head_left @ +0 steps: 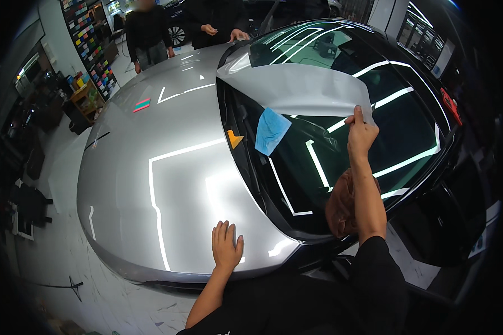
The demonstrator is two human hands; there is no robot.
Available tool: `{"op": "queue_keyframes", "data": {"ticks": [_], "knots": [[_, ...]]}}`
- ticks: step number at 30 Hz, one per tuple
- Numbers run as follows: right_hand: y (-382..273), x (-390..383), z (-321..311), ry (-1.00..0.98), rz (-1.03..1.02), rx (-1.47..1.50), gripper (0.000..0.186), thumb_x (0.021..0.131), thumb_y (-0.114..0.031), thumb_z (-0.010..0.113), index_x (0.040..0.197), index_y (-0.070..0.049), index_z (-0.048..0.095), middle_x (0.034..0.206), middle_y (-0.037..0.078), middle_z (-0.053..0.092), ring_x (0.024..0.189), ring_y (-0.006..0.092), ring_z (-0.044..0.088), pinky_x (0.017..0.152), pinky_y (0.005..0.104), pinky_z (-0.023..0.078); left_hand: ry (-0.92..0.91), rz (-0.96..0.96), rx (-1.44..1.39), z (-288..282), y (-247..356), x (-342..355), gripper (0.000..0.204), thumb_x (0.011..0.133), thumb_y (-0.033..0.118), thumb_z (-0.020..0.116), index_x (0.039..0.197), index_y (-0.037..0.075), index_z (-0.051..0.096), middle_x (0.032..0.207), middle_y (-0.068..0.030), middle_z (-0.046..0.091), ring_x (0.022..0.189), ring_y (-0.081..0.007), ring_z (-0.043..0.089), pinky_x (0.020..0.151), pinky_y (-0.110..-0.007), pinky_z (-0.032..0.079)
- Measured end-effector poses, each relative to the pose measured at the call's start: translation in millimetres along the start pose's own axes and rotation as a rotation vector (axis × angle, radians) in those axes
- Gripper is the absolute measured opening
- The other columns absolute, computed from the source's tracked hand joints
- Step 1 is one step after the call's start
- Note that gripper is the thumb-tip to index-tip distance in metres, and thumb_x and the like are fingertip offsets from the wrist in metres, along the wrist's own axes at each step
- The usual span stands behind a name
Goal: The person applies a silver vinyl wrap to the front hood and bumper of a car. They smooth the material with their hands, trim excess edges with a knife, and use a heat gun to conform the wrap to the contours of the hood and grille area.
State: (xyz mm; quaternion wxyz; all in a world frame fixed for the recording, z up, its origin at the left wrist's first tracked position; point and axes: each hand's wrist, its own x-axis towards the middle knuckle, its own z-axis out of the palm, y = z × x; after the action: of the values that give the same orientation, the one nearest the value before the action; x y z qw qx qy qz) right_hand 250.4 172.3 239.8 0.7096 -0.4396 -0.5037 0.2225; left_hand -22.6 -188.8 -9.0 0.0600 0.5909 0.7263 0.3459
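Observation:
My left hand [227, 248] lies palm down, fingers extended, on the silver car hood [184, 167] near its lower edge. My right hand [362, 134] is closed on the end of a silver-grey film sheet [296, 89] that stretches over the dark windshield [399, 128] toward the hood's upper corner. Below that film, a light blue cloth [271, 130] rests by the windshield's base, with an orange plastic scraper [233, 139] beside it. A brown cloth [340, 206] sits on the glass, partly behind my right forearm. A pink-and-green squeegee [141, 105] lies on the hood.
Two people [145, 36] [212, 22] stand across the car, one with hands at its far edge. A red object [451, 105] is at the car's right. A color swatch rack [86, 47], wooden shelf [84, 100] and black equipment [28, 201] line the left.

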Motion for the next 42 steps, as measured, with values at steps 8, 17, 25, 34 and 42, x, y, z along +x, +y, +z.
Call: {"op": "queue_keyframes", "data": {"ticks": [8,17,25,34,42], "knots": [[23.0,128.9,33.9,-0.008,-0.184,-0.186,0.017,0.102,-0.007,0.066,0.096,0.005,0.077,0.072,0.005,0.069,0.057,0.0056,0.052,0.054,0.0225,0.037,-0.018,-0.022,-0.04,-8.7,5.4,16.1,0.043,0.093,0.023,0.075,0.129,0.0,0.069,0.143,-0.0214,0.061,0.138,-0.0425,0.052,0.119,-0.057,0.038],[-1.4,100.1,10.7,-0.013,-0.03,0.083,0.02,0.102,-0.005,0.069,0.116,0.008,0.075,0.073,-0.005,0.057,0.056,0.0024,0.046,0.051,0.0207,0.03,-0.059,0.004,-0.193,-13.4,-24.7,159.0,0.05,0.095,0.028,0.077,0.134,-0.001,0.067,0.128,-0.0203,0.071,0.122,-0.0383,0.065,0.105,-0.045,0.053],[-10.4,105.0,-21.3,-0.083,-0.119,-0.001,0.02,0.107,-0.01,0.064,0.115,0.007,0.07,0.075,-0.002,0.059,0.06,0.0043,0.055,0.053,0.0197,0.041,-0.158,-0.341,-0.772,94.5,-36.9,498.1,0.104,0.097,0.068,0.065,0.165,-0.003,0.031,0.157,-0.0278,0.05,0.143,-0.0407,0.054,0.115,-0.047,0.048],[-19.8,55.3,-69.7,-0.165,-0.145,-0.041,0.021,0.109,-0.015,0.066,0.117,0.004,0.069,0.066,0.0,0.057,0.051,0.0032,0.046,0.046,0.0198,0.031,-0.229,-0.74,-0.884,201.3,36.8,675.5,0.049,0.09,0.036,0.077,0.105,-0.01,0.072,0.103,-0.0193,0.075,0.085,-0.0338,0.073,0.066,-0.045,0.057],[-25.7,63.3,-106.5,-0.35,-0.242,-0.086,0.04,0.106,-0.018,0.069,0.132,0.011,0.064,0.082,0.004,0.059,0.06,0.0043,0.048,0.054,0.018,0.035,0.33,-0.322,-0.414,186.0,102.2,602.0,0.072,0.086,0.051,0.083,0.131,0.0,0.062,0.134,-0.0208,0.063,0.136,-0.035,0.054,0.112,-0.05,0.047]]}}
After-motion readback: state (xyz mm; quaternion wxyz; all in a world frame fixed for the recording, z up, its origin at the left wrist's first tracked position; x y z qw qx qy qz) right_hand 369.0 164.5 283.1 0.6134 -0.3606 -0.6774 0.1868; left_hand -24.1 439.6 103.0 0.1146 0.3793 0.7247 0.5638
